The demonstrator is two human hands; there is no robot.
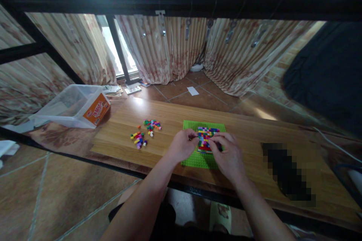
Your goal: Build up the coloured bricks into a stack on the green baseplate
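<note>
A green studded baseplate point(189, 161) lies on the wooden table, bearing a rectangular build of multicoloured toy bricks point(204, 132). At the build's left side, my left hand point(183, 145) has its thumb and fingertips brought together; anything between them is too small to make out. My right hand point(229, 154) reaches in from the right, fingers pinched over the top of the bricks. Whatever it pinches is hidden by the fingertips. Two groups of loose small bricks, one farther back point(152, 123) and one nearer point(138, 139), are scattered to the left of the baseplate.
A clear plastic bin point(70, 107) with an orange label stands left of the wooden tabletop point(169, 118). A dark pixelated object point(287, 173) lies at the right. A black metal bar point(181, 6) with hanging hooks crosses above the table, before striped curtains point(175, 52).
</note>
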